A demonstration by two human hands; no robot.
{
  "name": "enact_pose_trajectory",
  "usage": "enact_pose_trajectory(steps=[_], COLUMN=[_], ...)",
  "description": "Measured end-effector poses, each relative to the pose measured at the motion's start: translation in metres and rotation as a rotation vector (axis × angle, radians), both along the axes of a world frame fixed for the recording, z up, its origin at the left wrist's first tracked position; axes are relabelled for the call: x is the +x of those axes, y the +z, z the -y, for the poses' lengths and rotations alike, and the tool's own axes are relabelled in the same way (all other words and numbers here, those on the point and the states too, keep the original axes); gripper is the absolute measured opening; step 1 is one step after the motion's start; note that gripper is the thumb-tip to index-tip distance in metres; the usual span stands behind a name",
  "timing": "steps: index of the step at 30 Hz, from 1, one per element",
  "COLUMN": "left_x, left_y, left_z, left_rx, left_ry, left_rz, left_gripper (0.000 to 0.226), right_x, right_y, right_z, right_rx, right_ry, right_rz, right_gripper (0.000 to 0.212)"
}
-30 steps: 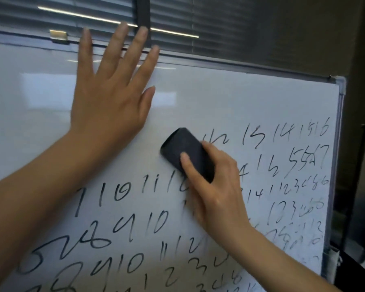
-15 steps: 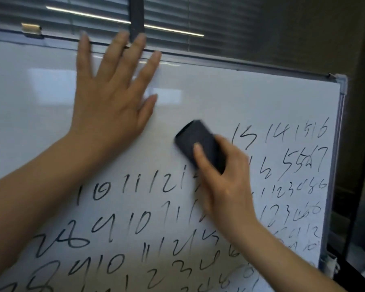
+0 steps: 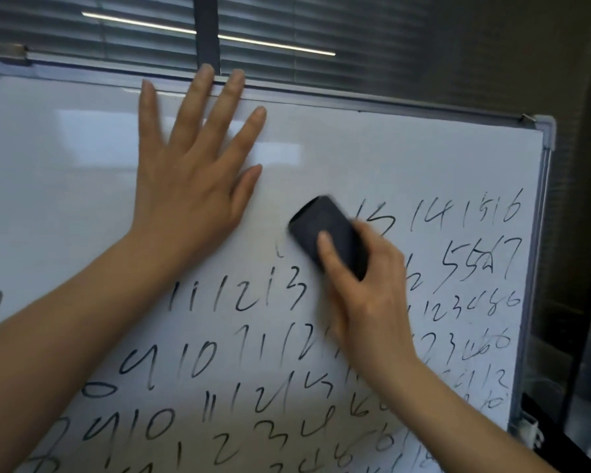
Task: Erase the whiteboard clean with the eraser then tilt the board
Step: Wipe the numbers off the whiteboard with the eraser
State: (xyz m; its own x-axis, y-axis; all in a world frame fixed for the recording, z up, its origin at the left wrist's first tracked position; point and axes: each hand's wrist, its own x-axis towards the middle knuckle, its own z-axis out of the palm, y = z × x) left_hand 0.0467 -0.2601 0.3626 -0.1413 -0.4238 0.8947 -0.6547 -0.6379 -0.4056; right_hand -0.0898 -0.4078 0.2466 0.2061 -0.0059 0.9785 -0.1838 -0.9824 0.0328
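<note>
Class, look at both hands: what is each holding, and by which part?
Right hand grips the dark eraser by its lower end. Left hand holds nothing; it lies flat on the whiteboard.

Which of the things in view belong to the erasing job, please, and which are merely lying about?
In use:
- whiteboard, with numerals left to wipe
- eraser, gripped by the right hand
- left hand, flat on the board

Not in use:
- window blinds behind
- clip on the top frame

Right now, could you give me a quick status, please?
Left hand flat on board. Right hand grips eraser, mid-board. Most numbers remain. Nothing in the way.
</note>
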Motion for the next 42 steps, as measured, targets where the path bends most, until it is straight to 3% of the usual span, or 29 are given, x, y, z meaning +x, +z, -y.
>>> enact_pose_trajectory(steps=[4,12,19,22,26,30,35,37,42], left_x=[-0.007,-0.005,-0.017,-0.021,-0.020,-0.021,-0.025,-0.022,-0.012], left_y=[-0.001,-0.005,-0.012,-0.017,-0.023,-0.024,-0.024,-0.024,-0.029], left_z=[0.014,0.015,0.032,0.041,0.044,0.050,0.064,0.064,0.063], left_rx=[0.038,-0.010,-0.029,-0.014,-0.040,-0.067,-0.038,-0.031,-0.026], left_ry=[0.008,0.014,-0.014,-0.013,-0.006,-0.053,-0.109,-0.118,-0.116], left_rz=[0.040,0.041,0.057,0.043,-0.011,0.026,0.072,0.061,0.076], left_gripper=[0.054,0.052,0.050,0.050,0.053,0.049,0.044,0.044,0.044], right_x=[0.000,-0.014,-0.011,-0.026,-0.037,-0.017,-0.001,-0.005,-0.021], right_y=[-0.026,0.032,-0.001,0.020,0.050,0.037,-0.001,0.006,0.039], right_z=[-0.009,0.036,0.031,0.059,0.089,0.080,0.057,0.068,0.103], right_rx=[-0.196,0.013,-0.249,-0.136,-0.030,-0.001,-0.248,-0.248,-0.025], right_ry=[0.011,-0.012,0.074,0.061,0.013,0.069,0.157,0.112,0.000], right_rz=[-0.126,0.109,-0.069,-0.047,0.118,0.148,0.041,0.047,0.190], right_gripper=[0.073,0.050,0.058,0.053,0.048,0.037,0.050,0.050,0.042])
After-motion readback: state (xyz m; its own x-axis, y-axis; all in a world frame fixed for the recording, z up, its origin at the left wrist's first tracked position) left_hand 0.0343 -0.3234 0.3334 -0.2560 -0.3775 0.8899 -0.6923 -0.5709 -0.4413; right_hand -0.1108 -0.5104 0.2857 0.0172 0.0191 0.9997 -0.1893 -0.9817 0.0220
